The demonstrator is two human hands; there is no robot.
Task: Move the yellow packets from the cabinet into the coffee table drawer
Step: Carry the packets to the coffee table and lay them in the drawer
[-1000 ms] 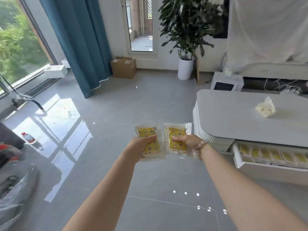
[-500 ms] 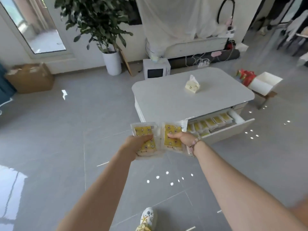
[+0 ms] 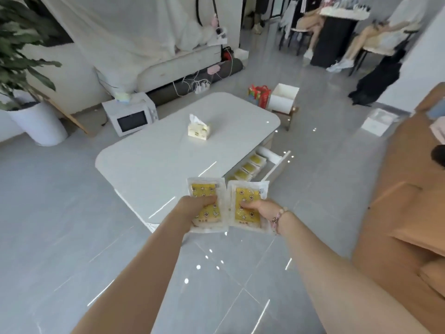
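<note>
Forearms reach out from the bottom of the view, and each hand carries one yellow packet in front of the body. The left hand [image 3: 192,208] grips the left packet [image 3: 205,192], thumb curled over its printed face and fingers hidden behind. The right hand [image 3: 261,209], with a beaded bracelet [image 3: 277,218] at the wrist, pinches the right packet [image 3: 249,195] the same way. The packets sit side by side, and I cannot tell whether their clear edges touch or overlap. Just beyond the fingertips lies the near corner of the white coffee table [image 3: 168,160]. Past the right hand and a little to its right, the drawer [image 3: 277,165] stands pulled out, with a row of yellow packets [image 3: 249,167] already inside. The carry looks close to its end, with the drop into the drawer not yet done. The wrappers seem slick, so a loosened thumb could let one slide to the tiled floor. The near end of the drawer is hidden behind the held packets, so a blind toss could land on the row or catch the drawer front. A brown sofa [image 3: 397,213] stands near, off to the right of the right hand, narrowing the approach. Farther past the hands a tissue box [image 3: 198,130] sits on the tabletop, and beyond the table a white microwave [image 3: 131,118] rests on the floor.
</note>
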